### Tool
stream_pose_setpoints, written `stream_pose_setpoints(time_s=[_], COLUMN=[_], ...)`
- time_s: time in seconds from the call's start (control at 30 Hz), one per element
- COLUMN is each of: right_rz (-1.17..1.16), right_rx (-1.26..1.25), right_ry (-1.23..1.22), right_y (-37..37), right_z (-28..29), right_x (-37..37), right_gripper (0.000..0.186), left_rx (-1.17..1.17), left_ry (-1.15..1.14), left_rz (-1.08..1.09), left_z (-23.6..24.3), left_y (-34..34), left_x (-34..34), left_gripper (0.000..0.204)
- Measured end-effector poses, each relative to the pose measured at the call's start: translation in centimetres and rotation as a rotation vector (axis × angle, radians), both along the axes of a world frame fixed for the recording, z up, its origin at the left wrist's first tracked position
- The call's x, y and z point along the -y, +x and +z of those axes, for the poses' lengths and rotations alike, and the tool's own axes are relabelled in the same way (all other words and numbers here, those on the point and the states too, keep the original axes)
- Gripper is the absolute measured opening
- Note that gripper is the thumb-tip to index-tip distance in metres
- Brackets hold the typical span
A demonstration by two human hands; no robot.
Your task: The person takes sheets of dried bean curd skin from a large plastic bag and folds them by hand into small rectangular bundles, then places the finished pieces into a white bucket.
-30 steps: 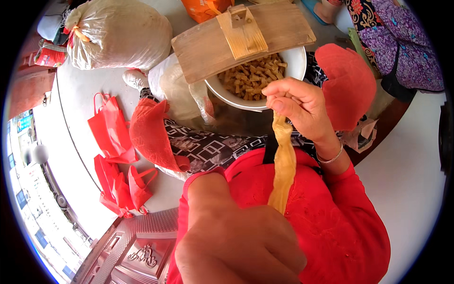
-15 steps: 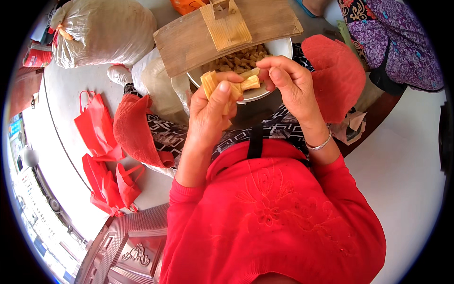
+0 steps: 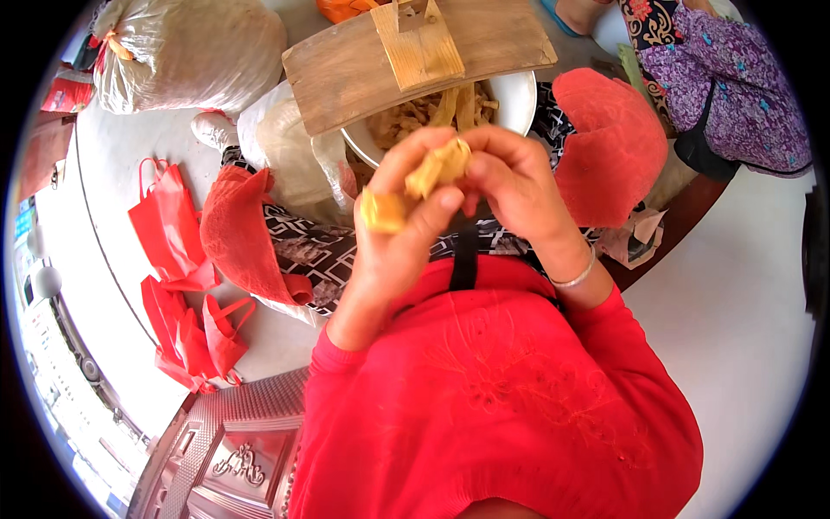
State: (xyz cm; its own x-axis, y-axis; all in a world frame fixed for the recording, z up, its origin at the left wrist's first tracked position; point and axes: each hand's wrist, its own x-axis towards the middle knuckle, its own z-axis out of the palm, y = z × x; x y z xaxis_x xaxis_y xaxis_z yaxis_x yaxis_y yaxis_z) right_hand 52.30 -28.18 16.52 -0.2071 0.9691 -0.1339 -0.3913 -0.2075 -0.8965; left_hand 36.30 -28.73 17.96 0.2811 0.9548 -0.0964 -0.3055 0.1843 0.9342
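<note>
Left hand: raised in front of the chest, fingers curled, thumb pressed onto the lower end of a yellow strip; pinching it.
Right hand: just beside the left, fingertips closed on the upper end of the same strip; thin metal bangle at the wrist.
Yellow strip: pale yellow, folded or twisted, held between both hands, above the lap and just in front of the bowl's near rim; not touching the bowl as far as can be told.
White bowl: beyond the hands, holding a heap of tan-yellow strips.
Wooden board: lies across the bowl's top, tilted; a paler wooden block sits on it.
Clear plastic bag: left of the bowl, touching it.
Red cloth pieces: one left of the lap, one right of the bowl.
Red bags: on the pale floor at far left, more lower down.
Large sack: upper left, tied shut, whitish.
Other person: purple patterned clothing at upper right, well apart from the hands.
Wearer: red sleeves and top fill the lower frame.
</note>
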Motion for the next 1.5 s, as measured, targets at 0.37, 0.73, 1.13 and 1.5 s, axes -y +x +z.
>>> stream_pose_setpoints(time_s=[0.37,0.73,1.13,1.5], right_rz=[0.121,0.616,0.034,0.066], right_rx=[-0.226,-0.553,1.043,1.231], right_ry=[0.793,0.653,0.541,0.864], right_y=[-2.4,-0.5,1.5,2.6], right_z=[7.5,9.3,-1.4,-3.1], right_x=[2.8,0.9,-0.1,-3.8], right_gripper=[0.027,0.013,0.034,0.029], left_rx=[-0.023,0.031,-0.429,-0.288], left_ry=[0.702,0.535,-0.224,-0.410], left_rz=[0.388,0.093,-0.439,-0.616], left_z=[9.9,5.6,-7.2,-5.5], left_y=[2.6,-1.4,-3.1,0.5], left_x=[4.6,2.9,1.2,-2.9], left_gripper=[0.017,0.021,0.021,0.018])
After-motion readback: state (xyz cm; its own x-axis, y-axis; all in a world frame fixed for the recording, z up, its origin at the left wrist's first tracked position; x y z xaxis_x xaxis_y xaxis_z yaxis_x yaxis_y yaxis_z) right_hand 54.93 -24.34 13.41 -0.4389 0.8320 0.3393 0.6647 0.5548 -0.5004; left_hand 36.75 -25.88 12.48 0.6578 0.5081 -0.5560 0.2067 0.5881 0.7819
